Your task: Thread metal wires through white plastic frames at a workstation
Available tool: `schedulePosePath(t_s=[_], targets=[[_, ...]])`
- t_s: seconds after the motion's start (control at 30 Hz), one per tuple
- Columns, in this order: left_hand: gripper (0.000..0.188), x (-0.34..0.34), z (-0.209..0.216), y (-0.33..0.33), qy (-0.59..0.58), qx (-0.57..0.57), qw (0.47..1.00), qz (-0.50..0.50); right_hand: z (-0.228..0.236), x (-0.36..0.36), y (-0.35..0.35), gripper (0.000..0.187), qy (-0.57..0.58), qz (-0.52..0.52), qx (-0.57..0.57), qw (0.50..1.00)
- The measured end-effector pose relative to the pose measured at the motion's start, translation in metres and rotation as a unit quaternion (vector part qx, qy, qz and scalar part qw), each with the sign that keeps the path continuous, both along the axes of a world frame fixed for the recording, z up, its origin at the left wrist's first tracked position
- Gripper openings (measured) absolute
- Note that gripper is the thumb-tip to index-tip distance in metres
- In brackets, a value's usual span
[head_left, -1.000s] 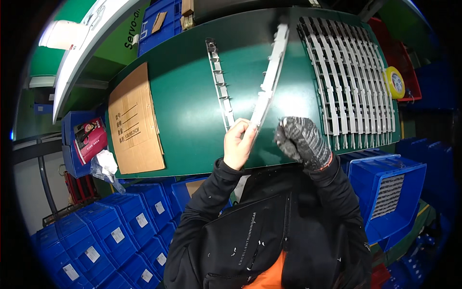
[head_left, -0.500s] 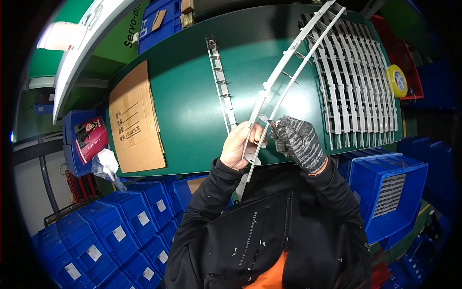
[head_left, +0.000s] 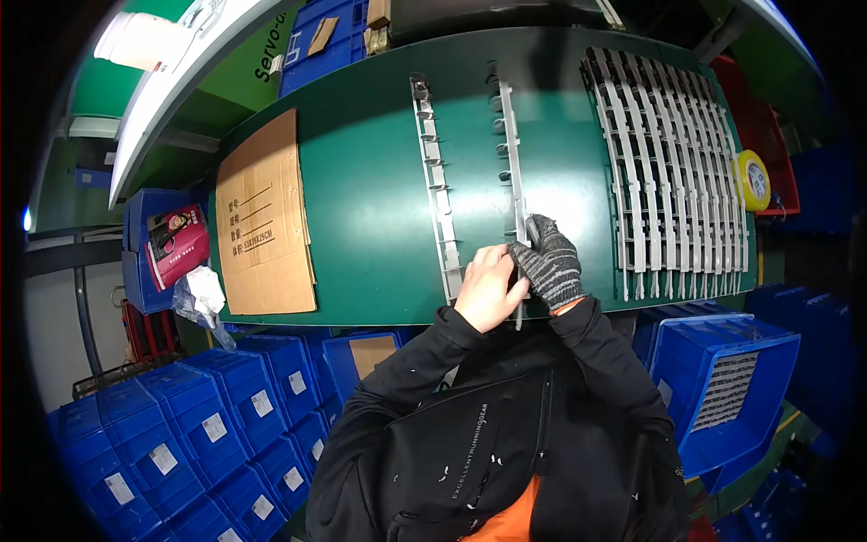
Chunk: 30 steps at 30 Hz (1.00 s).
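Note:
A long grey slotted strip with small raised tabs lies lengthwise on the green table, its near end reaching the front edge. My bare left hand is closed at the near part of this strip, fingers bent over it. Just to the right, my right hand, in a dark grey knitted glove, has its fingers wrapped round the same strip. Both hands cover part of it, and their fingertips are partly hidden. A similar tabbed strip rests on the table to the left, apart from the held one.
Many matching strips lie side by side at the right, with a yellow tape roll beyond them. A flat cardboard sheet covers the table's left end. Blue crates stand stacked at lower left; another blue crate stands at lower right.
The long strip pieces, held up and slanting to the upper right before, have come down onto the table. Both hands have lowered with them and moved closer together.

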State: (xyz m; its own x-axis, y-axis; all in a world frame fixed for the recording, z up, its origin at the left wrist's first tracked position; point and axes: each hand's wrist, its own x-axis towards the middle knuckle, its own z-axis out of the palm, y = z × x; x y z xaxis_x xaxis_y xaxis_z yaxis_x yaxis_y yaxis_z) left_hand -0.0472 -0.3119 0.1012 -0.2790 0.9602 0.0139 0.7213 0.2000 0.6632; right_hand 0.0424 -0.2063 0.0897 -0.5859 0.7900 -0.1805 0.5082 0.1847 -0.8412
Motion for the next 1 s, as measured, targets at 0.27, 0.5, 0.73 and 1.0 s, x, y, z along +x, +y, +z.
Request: schedulePosePath(t_s=[0.27,0.5,0.73,1.0], targets=[[0.050,-0.063,-0.042,-0.023,0.086,0.031,0.956,0.279,-0.035,0.015,0.005,0.030,-0.102,0.013,0.120,0.987],[0.023,-0.064,-0.027,-0.013,-0.513,0.041,0.822,0.243,-0.003,0.022,0.019,0.023,0.152,-0.036,-0.222,0.963],[0.034,-0.038,0.038,0.002,-0.669,0.045,0.728,0.139,0.060,0.036,0.011,0.023,0.261,-0.017,-0.328,0.908],[0.035,-0.023,0.045,0.003,-0.548,0.027,0.817,0.179,0.058,0.053,-0.003,0.022,0.233,-0.079,-0.310,0.918]])
